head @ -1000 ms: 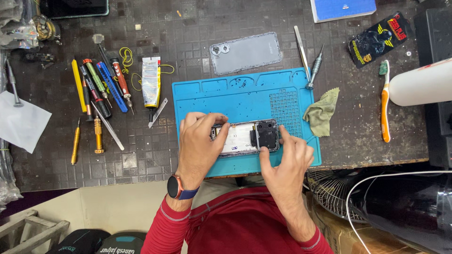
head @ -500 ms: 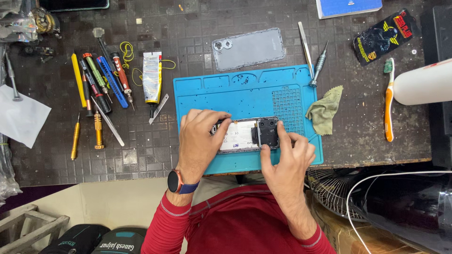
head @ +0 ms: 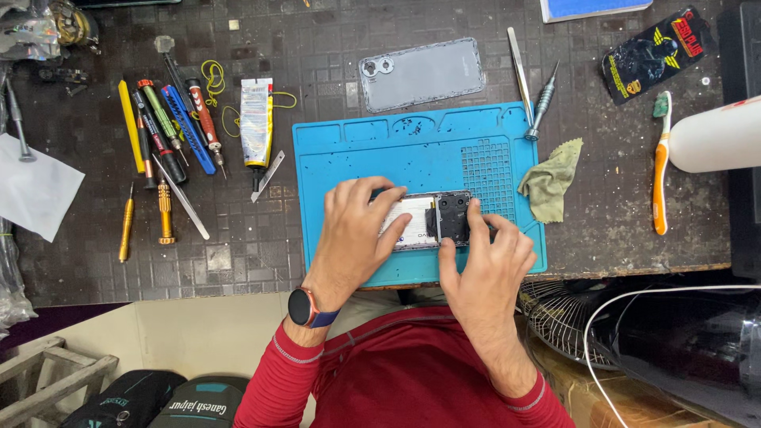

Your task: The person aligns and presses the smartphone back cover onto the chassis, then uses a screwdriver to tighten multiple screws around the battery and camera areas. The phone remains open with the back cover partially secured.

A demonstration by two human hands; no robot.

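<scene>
Currently both hands grip an opened smartphone [head: 428, 219] lying on the blue repair mat [head: 372, 143]: left hand [head: 357, 230] curled over its left end, right hand [head: 487, 257] pinching the right end, thumb on top.

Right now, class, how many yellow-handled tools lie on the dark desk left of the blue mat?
3: a long yellow-handled tool at the left of the screwdriver row, and below it a slim yellow screwdriver and a stubby golden screwdriver. Others may be hidden in the cluster.
</scene>
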